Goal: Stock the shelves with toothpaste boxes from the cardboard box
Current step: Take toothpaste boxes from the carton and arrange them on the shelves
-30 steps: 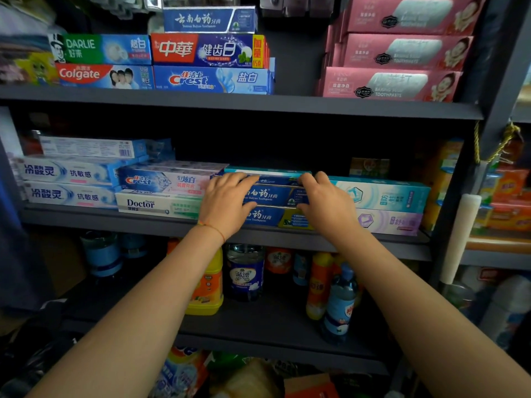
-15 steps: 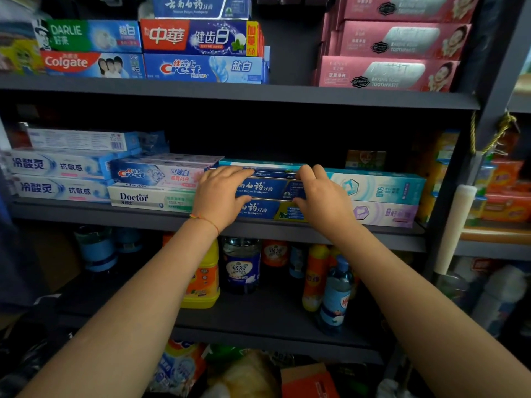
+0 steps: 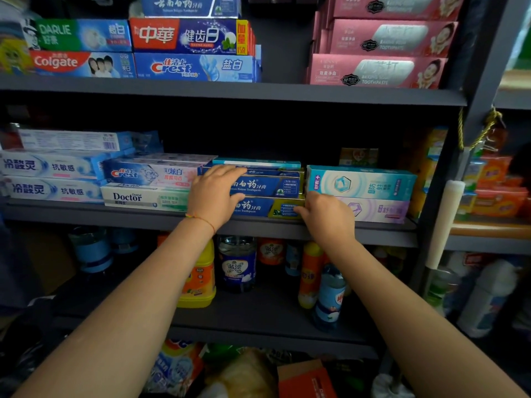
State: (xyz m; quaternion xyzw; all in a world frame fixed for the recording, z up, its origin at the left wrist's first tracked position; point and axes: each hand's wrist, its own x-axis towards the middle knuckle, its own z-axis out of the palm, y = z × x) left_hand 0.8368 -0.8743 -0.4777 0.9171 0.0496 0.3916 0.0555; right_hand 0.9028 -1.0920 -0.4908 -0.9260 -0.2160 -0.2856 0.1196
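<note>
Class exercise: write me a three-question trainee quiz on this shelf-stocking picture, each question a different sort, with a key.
1. True or false: the left hand lies on the dark blue toothpaste boxes.
2. The right hand touches which end of the lower dark blue box? A left, B right.
3. Fill in: the white box under the Crest box reads ____.

Key: 1 true; 2 B; 3 Doctor.

Bare forearms, a thin red-orange string bracelet [image 3: 201, 218] at the left wrist
</note>
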